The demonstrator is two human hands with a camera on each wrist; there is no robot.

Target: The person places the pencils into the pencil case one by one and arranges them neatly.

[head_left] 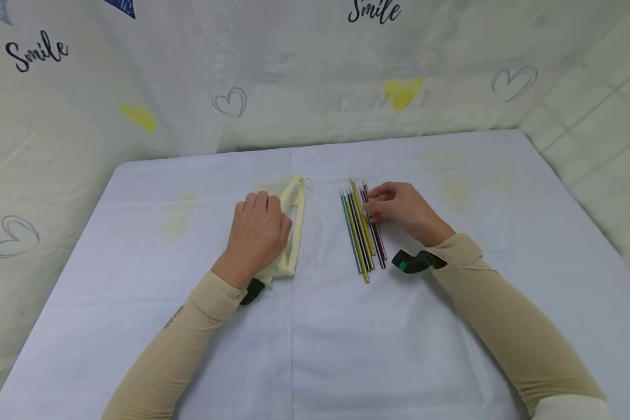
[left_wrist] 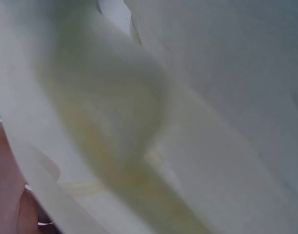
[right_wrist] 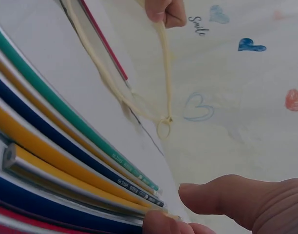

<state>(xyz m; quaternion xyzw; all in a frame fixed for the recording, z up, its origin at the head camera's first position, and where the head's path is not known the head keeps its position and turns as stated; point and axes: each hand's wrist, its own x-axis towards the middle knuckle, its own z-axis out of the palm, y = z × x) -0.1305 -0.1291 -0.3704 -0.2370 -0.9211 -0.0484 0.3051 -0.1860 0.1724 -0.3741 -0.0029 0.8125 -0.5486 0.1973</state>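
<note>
My left hand [head_left: 257,233] grips the upper edge of a pale yellow, translucent zip pouch [head_left: 294,251] and holds its mouth apart. In the right wrist view a red pencil [right_wrist: 107,46] lies within the pouch's opening, and a ring hangs from the zip end. Close up and blurred, the pouch wall [left_wrist: 154,200] fills the left wrist view. To the right, several pencils [head_left: 362,239] in green, yellow, dark blue and red lie side by side. My right hand [head_left: 401,210] is at their far ends, fingertips touching a yellow pencil [right_wrist: 76,180], thumb raised apart from them.
A white cloth [head_left: 346,350] with faint yellow stains covers the table. Behind it hangs a pale sheet [head_left: 304,58] printed with hearts and "Smile". Dark wrist straps [head_left: 417,262] sit below the sleeve cuffs.
</note>
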